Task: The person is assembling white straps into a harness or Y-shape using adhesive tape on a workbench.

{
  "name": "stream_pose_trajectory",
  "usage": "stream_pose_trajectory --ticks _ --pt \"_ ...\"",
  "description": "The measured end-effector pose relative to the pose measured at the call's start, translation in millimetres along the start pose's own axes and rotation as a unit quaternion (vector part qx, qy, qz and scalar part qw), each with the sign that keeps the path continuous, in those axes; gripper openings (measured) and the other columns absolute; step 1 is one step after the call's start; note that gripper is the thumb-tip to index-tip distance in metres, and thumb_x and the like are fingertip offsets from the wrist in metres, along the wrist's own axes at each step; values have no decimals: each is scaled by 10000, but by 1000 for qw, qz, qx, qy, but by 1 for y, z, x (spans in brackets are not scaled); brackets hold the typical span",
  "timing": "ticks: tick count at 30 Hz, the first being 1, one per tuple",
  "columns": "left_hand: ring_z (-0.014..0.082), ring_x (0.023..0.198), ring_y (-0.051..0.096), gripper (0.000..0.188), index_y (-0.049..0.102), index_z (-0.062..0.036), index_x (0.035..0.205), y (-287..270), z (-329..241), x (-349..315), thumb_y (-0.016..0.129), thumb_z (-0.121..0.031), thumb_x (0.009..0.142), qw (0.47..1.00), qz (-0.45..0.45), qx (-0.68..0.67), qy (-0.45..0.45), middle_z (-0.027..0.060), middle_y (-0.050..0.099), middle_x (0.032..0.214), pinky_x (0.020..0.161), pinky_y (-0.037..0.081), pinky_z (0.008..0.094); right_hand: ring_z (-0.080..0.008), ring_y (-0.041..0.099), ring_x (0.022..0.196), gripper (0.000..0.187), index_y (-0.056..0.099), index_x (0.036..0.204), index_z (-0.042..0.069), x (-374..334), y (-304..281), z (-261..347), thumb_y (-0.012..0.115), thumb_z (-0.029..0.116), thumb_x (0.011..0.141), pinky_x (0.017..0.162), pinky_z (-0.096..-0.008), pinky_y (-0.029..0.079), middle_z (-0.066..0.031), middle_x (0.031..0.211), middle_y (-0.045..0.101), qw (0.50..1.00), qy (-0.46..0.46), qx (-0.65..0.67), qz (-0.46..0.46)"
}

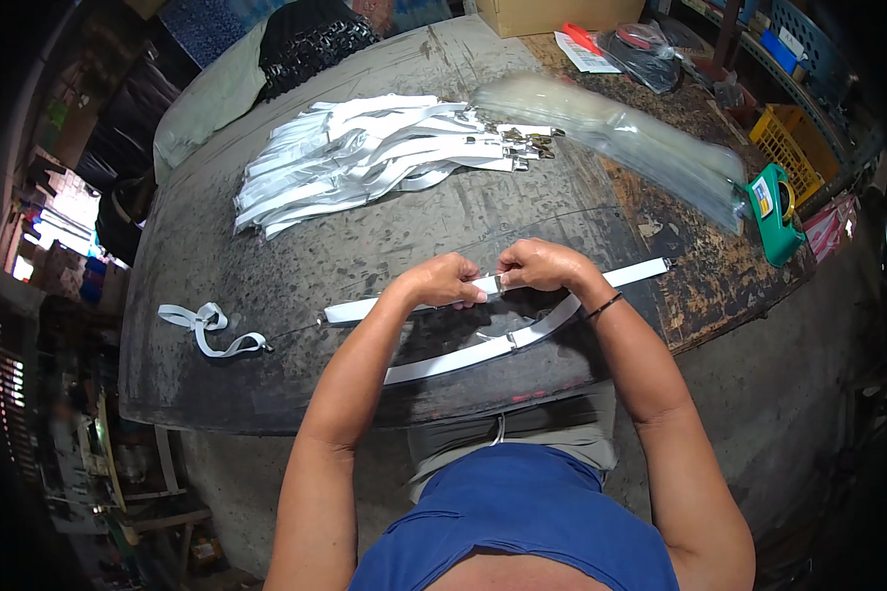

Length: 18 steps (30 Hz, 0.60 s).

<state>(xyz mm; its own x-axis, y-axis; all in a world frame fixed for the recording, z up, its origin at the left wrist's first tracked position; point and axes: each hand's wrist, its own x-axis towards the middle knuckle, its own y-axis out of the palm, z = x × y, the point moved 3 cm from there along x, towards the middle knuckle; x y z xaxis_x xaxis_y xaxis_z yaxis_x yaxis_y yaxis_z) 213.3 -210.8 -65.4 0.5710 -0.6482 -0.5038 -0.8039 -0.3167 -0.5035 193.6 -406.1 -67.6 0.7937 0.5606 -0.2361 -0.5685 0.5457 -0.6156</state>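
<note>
Both my hands are at one white strap [641, 274] with a small metal end piece on each end, stretched sideways over the dark table. My left hand [445, 280] pinches it near its middle, beside a metal slider. Just to the right, my right hand [540, 266] grips the same strap with bent fingers. Nearer to me, a second white strap [443, 366] with a slider curves across the table, partly behind my left forearm. A short looped white strap [210, 325] lies at the left. Beyond my hands is a heap of white straps [355, 158] with metal clips.
Clear plastic sleeves [611, 128] lie in a long stack at the far right of the table [207, 266]. A green tape dispenser [774, 215] stands on the right edge, near a yellow crate [788, 153]. Black straps [310, 44] pile up at the back, and a cardboard box [557, 15] stands there.
</note>
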Motion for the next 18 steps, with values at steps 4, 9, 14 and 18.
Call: stream_pose_trajectory --ticks 4,9,14,18 --pt "116 709 630 242 702 6 896 -2 -1 -1 745 -232 881 1000 5 12 -4 37 697 755 670 475 296 -284 691 838 241 714 990 23 -11 -11 -9 683 205 836 755 -391 522 -168 867 722 999 17 -28 -14" --pt "114 714 633 240 710 4 909 -2 -2 5 741 -233 890 999 4 32 -11 35 699 766 674 481 290 -236 660 779 246 714 1005 19 -31 -21 -20 665 187 833 722 -375 510 -133 835 709 999 37 24 -11" --pt "119 734 643 246 714 5 934 7 -20 19 742 -235 889 1000 24 -4 11 38 704 779 689 494 295 -239 663 787 265 709 1004 6 -28 -11 -22 663 205 836 727 -377 507 -138 834 710 999 23 38 -28" --pt "120 740 646 243 715 6 945 7 -21 20 743 -228 886 999 28 14 8 40 703 781 689 493 293 -243 664 793 286 717 1021 16 -38 -15 -21 661 241 852 739 -378 508 -139 839 711 998 37 36 -23"
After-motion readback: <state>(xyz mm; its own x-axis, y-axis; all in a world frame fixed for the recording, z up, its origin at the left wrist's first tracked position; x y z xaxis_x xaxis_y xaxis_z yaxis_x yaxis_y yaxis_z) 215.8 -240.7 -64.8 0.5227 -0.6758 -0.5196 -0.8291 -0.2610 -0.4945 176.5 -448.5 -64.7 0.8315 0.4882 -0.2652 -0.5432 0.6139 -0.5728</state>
